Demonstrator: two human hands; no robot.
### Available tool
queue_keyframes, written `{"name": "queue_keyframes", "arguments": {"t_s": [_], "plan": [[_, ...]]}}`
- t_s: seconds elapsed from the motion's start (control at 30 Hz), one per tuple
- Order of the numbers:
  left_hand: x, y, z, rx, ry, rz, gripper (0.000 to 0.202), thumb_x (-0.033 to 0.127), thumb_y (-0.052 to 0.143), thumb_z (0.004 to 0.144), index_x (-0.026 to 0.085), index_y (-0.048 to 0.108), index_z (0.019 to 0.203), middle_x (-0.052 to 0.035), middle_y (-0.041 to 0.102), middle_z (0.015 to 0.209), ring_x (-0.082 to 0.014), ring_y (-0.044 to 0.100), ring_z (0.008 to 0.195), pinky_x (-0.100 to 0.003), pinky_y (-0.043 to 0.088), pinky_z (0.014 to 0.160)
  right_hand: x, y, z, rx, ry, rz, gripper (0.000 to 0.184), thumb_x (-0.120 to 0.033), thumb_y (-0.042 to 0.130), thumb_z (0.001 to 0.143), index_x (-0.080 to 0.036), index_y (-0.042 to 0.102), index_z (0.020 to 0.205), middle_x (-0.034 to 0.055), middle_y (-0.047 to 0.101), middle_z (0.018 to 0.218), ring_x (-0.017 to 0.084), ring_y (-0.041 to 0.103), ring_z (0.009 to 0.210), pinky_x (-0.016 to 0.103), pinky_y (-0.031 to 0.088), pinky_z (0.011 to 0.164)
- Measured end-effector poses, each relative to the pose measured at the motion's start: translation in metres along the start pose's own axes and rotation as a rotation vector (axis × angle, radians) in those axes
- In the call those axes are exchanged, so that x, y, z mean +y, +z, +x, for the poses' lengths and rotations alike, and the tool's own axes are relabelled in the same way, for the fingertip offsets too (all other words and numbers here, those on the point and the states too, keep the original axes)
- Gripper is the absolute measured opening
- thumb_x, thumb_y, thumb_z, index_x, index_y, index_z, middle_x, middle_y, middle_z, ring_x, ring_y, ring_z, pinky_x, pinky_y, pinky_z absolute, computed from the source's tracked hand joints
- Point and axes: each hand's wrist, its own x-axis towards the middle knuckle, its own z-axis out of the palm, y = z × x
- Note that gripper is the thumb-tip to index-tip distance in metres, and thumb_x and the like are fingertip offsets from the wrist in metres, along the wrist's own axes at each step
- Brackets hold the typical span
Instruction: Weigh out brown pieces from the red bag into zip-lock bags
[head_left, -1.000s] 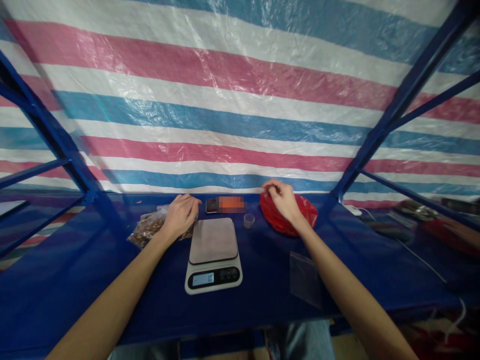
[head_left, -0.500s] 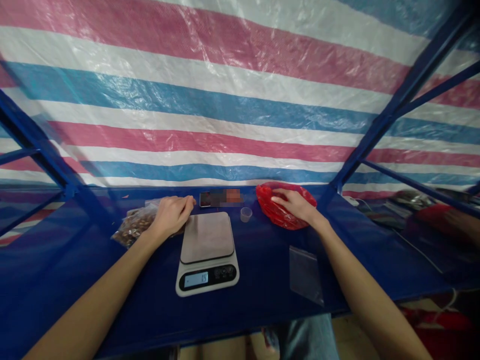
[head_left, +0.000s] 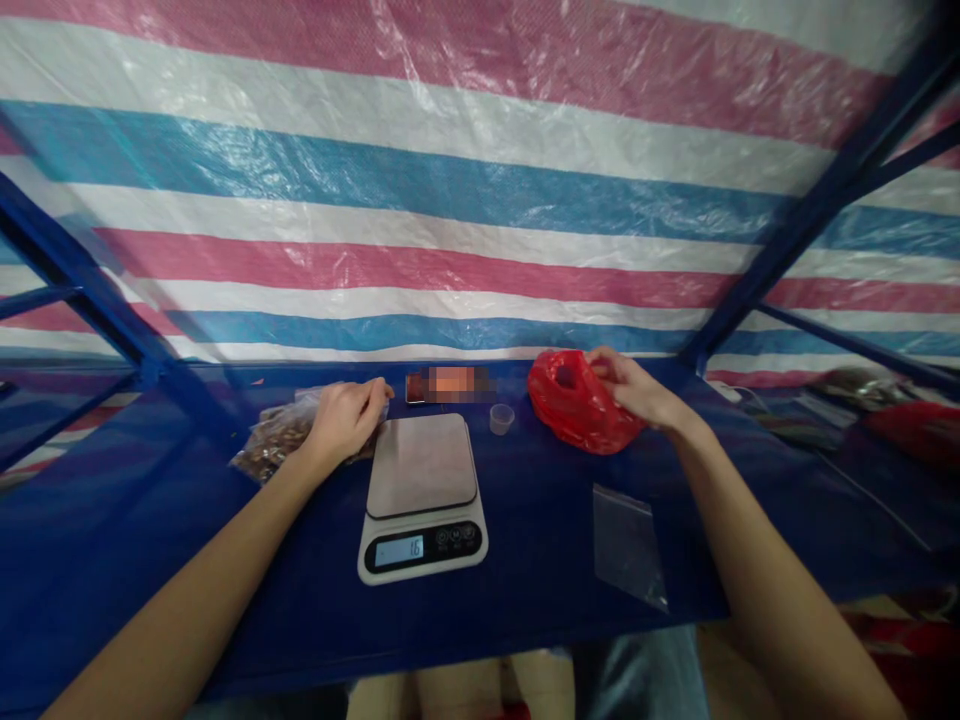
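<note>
My left hand rests with its fingers closed on a clear plastic bag of small brown pieces, left of a kitchen scale. The scale's pan holds nothing, and its display seems to read 1.6. At the right, my right hand grips the right edge of a crumpled red plastic bag, its fingertips partly hidden by the plastic. A dark opening shows in the top of this bag. Between scale and red bag stands a small clear cup.
A flat zip bag lies near the table's front edge at the right. Behind the scale is a phone-like object, partly blurred out. Blue frame bars rise at both sides, with striped sheeting behind.
My right hand has moved from on top of the red bag to its right edge, and the bag's opening now shows. The scale's reading dropped slightly. My left hand stays put.
</note>
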Motion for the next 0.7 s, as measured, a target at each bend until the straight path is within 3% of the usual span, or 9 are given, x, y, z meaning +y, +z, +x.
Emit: {"name": "queue_keyframes", "arguments": {"t_s": [0.13, 0.3, 0.37, 0.53, 0.7], "plan": [[0.000, 0.001, -0.001, 0.017, 0.003, 0.000, 0.053, 0.038, 0.033, 0.105, 0.018, 0.076, 0.082, -0.0002, 0.064, 0.052, -0.0169, 0.065, 0.051, -0.029, 0.042, 0.059, 0.020, 0.009, 0.009, -0.060, -0.119, -0.371, 0.015, -0.013, 0.061, 0.070, -0.023, 0.069, 0.079, 0.0043, 0.075, 0.081, 0.025, 0.069, 0.079, 0.037, 0.057, 0.081], [-0.001, -0.004, 0.000, 0.053, 0.021, 0.087, 0.055, 0.039, 0.034, 0.105, 0.017, 0.077, 0.080, -0.0029, 0.069, 0.057, -0.0181, 0.066, 0.053, -0.030, 0.042, 0.060, 0.030, 0.032, 0.016, -0.185, -0.259, -0.553, 0.045, -0.003, 0.056, 0.070, -0.020, 0.076, 0.106, 0.0121, 0.074, 0.120, 0.029, 0.068, 0.114, 0.043, 0.051, 0.105], [-0.002, -0.010, 0.002, 0.076, 0.017, 0.140, 0.056, 0.040, 0.034, 0.104, 0.017, 0.077, 0.077, -0.0050, 0.073, 0.062, -0.0189, 0.067, 0.055, -0.030, 0.041, 0.060, 0.032, 0.037, 0.016, -0.215, -0.259, -0.615, 0.052, -0.001, 0.055, 0.070, -0.018, 0.075, 0.115, 0.0151, 0.070, 0.128, 0.029, 0.066, 0.118, 0.045, 0.050, 0.108], [-0.005, -0.035, 0.001, 0.199, -0.071, 0.163, 0.054, 0.039, 0.037, 0.103, 0.015, 0.079, 0.079, -0.0042, 0.067, 0.056, -0.0169, 0.061, 0.050, -0.030, 0.036, 0.057, 0.030, 0.041, 0.013, -0.168, -0.305, -0.661, 0.041, -0.004, 0.049, 0.085, -0.014, 0.072, 0.118, 0.0172, 0.068, 0.119, 0.029, 0.067, 0.108, 0.043, 0.053, 0.100], [-0.007, -0.045, -0.009, 0.293, -0.124, 0.107, 0.052, 0.035, 0.038, 0.104, 0.014, 0.079, 0.081, -0.0004, 0.056, 0.047, -0.0134, 0.051, 0.043, -0.029, 0.033, 0.053, 0.026, 0.040, 0.012, -0.120, -0.314, -0.642, 0.050, 0.004, 0.044, 0.076, -0.014, 0.072, 0.114, 0.0161, 0.071, 0.120, 0.028, 0.067, 0.113, 0.042, 0.052, 0.103]]}}
